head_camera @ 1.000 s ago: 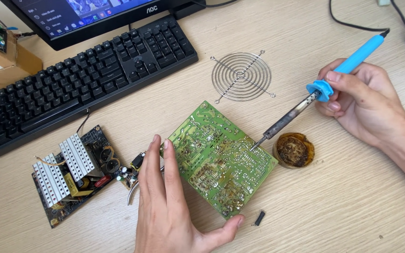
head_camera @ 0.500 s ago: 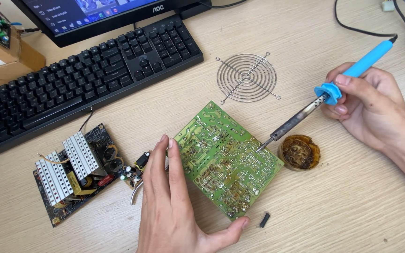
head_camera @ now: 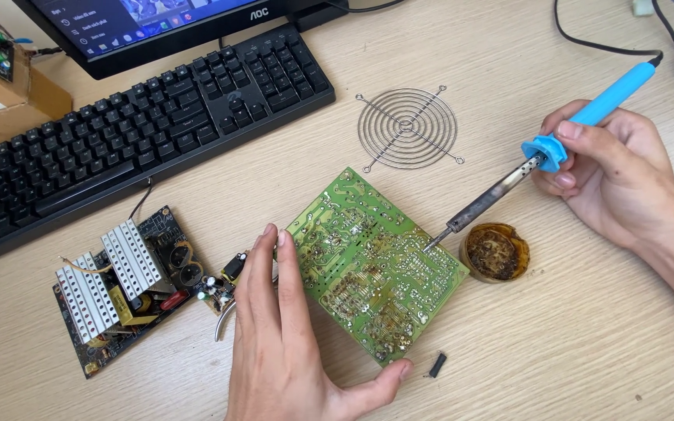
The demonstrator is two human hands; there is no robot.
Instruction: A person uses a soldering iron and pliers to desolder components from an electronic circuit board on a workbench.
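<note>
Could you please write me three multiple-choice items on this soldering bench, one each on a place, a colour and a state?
1. Where does the round wire fan guard lie?
A. Under the keyboard
B. On the desk beyond the green circuit board
C. On the board with heat sinks

2. What colour is the handle of the soldering iron?
A. Red
B. Black
C. Blue

3. How is the green circuit board kept?
A. The left hand steadies its edge
B. Clamped in a vice
C. Lifted off the desk

Answers: 1 B, it sits apart above the board. 2 C, the right hand grips a blue handle. 3 A, fingers and thumb rest against it.
</note>
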